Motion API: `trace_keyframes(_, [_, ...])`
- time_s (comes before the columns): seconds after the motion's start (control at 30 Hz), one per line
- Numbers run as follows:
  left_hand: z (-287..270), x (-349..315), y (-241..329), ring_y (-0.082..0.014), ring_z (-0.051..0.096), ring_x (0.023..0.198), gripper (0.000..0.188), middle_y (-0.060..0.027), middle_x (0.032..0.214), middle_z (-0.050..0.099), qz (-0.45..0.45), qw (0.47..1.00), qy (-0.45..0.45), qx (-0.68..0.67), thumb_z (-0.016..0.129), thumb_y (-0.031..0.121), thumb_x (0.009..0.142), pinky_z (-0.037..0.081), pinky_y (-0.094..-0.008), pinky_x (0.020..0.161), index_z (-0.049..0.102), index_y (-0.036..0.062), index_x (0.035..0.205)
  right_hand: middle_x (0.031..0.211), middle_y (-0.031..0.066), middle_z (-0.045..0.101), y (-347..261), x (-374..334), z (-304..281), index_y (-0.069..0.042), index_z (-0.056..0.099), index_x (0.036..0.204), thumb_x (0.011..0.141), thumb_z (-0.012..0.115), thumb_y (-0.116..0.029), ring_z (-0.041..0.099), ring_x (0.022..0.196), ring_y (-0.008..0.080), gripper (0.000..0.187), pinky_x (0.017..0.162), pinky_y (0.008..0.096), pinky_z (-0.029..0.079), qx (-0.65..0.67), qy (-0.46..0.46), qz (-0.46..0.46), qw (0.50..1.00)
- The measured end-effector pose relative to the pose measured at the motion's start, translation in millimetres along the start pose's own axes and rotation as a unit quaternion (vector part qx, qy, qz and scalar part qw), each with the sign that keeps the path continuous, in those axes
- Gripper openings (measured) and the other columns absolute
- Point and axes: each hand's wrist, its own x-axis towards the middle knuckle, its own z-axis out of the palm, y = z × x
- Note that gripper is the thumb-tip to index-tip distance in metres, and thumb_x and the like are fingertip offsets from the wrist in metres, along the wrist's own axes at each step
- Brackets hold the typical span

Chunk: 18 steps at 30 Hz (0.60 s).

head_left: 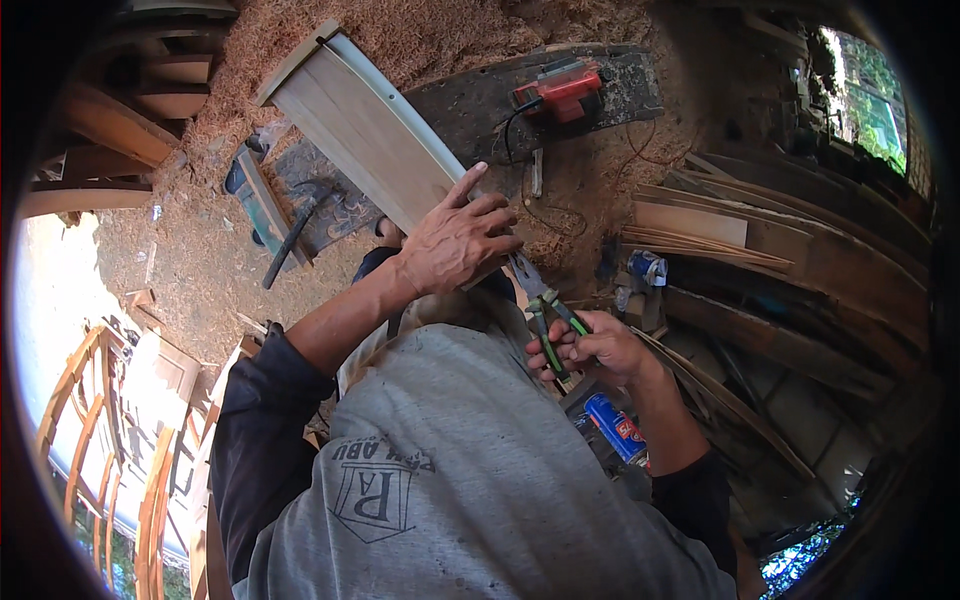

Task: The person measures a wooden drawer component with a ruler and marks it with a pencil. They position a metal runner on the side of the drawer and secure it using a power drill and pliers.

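Observation:
A pale wooden drawer (365, 135) with a metal slide rail (392, 98) along its right side slants away from my lap. My left hand (458, 238) lies over its near end, the index finger stretched along the rail side and the other fingers bent over the edge; the thumb is hidden. In my right hand (605, 348) is a pair of pliers (545, 305) with green and black handles, the fingers wrapped round them. The plier jaws point up and left, close to the left hand's fingertips; whether they grip anything is hidden.
Beyond the drawer, a red power tool (560, 90) sits on a dark plank (460, 100). A hammer (292, 235) lies at the left by a wood offcut. Wood shavings (270, 50) cover the ground. Stacked boards (780, 235) and a blue can (615, 428) are at the right.

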Motion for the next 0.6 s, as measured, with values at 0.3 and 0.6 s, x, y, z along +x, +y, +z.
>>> trace_keyframes(0.3, [1.1,3.2,1.6,-0.0192,0.053,0.13,0.031,-0.001,0.12,0.063,-0.016,1.0,-0.016,0.012,0.063,0.024,0.088,0.007,-0.0574,0.128,0.071,0.0252,0.119,0.121,0.0268,0.065,-1.2,3.4,-15.9,0.003,0.056,0.111,0.079,0.048,0.01,0.069,0.111,0.0367,0.033,0.093,0.0472,0.061,0.018,-0.002,0.013,1.0])
trace_keyframes(0.6, [0.1,4.3,3.1,-0.0189,0.055,0.125,0.026,-0.0005,0.115,0.064,-0.021,1.0,-0.009,-0.002,0.066,0.028,0.09,0.011,-0.0578,0.127,0.07,0.023,0.115,0.113,0.025,0.066,-6.3,9.7,-20.7,0.003,0.056,0.105,0.073,0.047,0.014,0.069,0.109,0.0362,0.035,0.091,0.0483,0.062,0.013,0.009,0.034,0.999])
